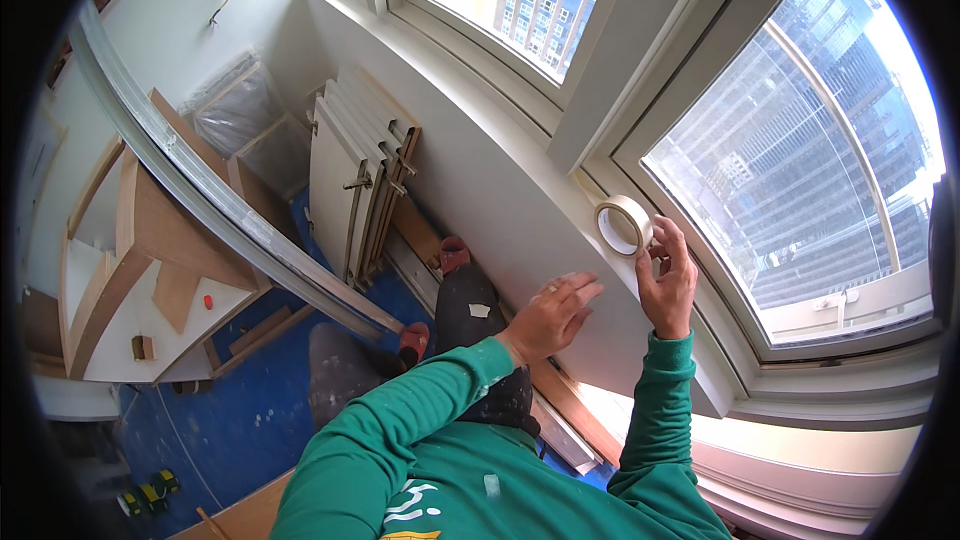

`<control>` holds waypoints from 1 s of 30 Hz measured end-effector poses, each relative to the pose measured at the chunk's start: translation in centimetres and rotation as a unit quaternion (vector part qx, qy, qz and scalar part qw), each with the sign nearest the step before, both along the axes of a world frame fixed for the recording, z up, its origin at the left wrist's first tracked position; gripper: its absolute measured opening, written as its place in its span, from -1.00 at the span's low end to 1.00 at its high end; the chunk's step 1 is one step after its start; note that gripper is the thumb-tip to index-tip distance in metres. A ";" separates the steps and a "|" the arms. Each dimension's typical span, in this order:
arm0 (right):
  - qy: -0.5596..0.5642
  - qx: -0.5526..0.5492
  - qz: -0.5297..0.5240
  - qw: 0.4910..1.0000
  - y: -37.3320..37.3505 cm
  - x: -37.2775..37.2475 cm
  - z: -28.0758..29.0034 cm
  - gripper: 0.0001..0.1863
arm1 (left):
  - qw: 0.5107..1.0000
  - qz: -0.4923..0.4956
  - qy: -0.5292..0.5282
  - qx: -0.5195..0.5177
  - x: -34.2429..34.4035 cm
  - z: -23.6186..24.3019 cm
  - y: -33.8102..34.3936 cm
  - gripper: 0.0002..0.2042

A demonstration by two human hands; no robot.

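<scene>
Pinching right hand: is narrowly gripping masking-tape roll.
Left hand: is half-curling, seemingly empty.
Windowsill: slackening pinch could be risking a drop.

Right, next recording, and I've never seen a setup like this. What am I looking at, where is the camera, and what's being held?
There is no machine here, just a person working bare-handed. The picture comes from a wide camera worn on their head, looking down, so straight edges bend near the rim. The right hand holds a roll of tape by its edge, at the window sill; whether the sill also supports it is hard to tell. The left hand appears empty. Further off, pale panels lean by the wall, above a blue floor covering.
</scene>
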State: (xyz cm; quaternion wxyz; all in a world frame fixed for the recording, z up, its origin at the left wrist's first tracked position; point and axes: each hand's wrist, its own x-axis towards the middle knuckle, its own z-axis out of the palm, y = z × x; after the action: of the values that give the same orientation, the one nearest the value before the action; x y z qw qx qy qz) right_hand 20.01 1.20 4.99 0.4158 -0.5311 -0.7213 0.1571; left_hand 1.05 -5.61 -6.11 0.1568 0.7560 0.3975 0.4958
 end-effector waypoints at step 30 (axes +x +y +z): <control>-0.336 -0.052 0.525 0.780 6.8 -18.0 -6.4 -0.61 | 0.976 0.217 -0.022 0.003 -15.6 5.4 15.8 -0.88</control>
State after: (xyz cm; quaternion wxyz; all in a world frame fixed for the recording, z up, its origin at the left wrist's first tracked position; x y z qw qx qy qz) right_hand 2.01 8.02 -1.36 -0.0275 -0.1098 -0.9733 0.1998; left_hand -14.50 10.18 -0.74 0.0520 0.6413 0.5465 0.5361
